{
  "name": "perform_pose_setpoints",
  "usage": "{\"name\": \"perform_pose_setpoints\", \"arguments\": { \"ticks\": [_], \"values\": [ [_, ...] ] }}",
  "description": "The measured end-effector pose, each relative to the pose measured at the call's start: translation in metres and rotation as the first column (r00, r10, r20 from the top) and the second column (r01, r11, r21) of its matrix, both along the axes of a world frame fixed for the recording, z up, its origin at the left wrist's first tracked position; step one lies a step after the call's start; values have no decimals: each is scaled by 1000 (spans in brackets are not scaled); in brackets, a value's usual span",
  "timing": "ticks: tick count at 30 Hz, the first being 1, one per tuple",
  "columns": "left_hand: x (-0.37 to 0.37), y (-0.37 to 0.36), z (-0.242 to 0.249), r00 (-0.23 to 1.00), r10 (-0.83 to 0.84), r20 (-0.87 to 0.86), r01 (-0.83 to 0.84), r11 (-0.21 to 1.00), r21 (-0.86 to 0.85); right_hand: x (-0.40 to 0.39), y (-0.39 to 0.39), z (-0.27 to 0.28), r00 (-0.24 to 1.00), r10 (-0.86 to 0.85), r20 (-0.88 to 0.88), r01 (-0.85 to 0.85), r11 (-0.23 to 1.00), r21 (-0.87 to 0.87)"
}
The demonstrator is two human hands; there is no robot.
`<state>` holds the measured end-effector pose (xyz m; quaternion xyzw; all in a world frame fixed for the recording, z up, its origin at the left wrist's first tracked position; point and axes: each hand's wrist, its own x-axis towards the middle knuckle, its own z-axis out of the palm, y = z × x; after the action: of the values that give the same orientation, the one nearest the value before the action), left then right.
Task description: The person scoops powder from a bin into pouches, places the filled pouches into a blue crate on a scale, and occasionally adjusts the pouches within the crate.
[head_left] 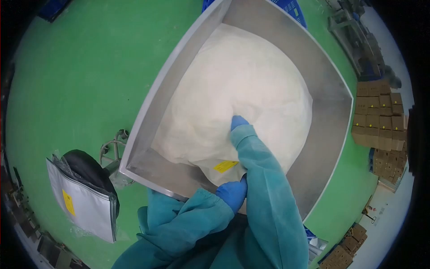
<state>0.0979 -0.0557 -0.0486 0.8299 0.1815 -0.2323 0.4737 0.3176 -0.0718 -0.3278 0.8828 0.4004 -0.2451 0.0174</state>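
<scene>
A large white cloth-like sheet or bag [237, 67], softly mounded and creased, fills much of a metal bin [333, 107]. Its near edge carries a yellow label [225, 166]. My left hand [232, 195], in a blue glove, is closed at that near edge, beside the label and the bin's near side. Farther in, my right hand [239, 122], also gloved in blue, presses on the middle of the white cloth, where creases run out from it. Its fingers are mostly hidden, so their grip cannot be seen. Teal sleeves cover both arms.
Left of the bin, a white packet [83, 201] in clear plastic with a yellow label leans on a black stool seat [89, 168]. Blue crates [289, 10] show behind the bin's far edge. Stacked cardboard boxes [378, 116] stand at right, on the green floor [98, 85].
</scene>
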Motion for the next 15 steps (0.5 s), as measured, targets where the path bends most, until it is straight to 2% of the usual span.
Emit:
{"name": "perform_pose_setpoints", "arguments": {
  "ticks": [3,5,7,9,11,13,14,15],
  "values": [
    [1,1,-20,999,-36,15,34,994,107,26,-17,-4,999,6,-31,-8,999,-51],
    [8,16,-16,999,37,-9,-36,997,70,48,-39,24,999,-23,-37,26,995,92],
    [14,28,-21,995,90,44,-96,986,133,84,-57,56,994,15,-108,-25,996,-89],
    [32,46,-26,993,72,-90,-66,996,64,76,-44,192,998,54,-20,-57,984,-170],
    [39,57,-36,998,59,-30,-55,991,124,85,-56,257,994,96,46,-89,986,-142],
    [44,70,-41,997,71,-33,-67,991,117,73,-49,335,983,159,92,-137,968,-212],
    [45,72,-42,996,76,-37,-72,991,113,65,-49,360,976,190,111,-158,956,-248],
    [46,72,-42,997,64,-43,-58,991,117,58,-52,371,952,280,121,-253,947,-198]
  ]
}}
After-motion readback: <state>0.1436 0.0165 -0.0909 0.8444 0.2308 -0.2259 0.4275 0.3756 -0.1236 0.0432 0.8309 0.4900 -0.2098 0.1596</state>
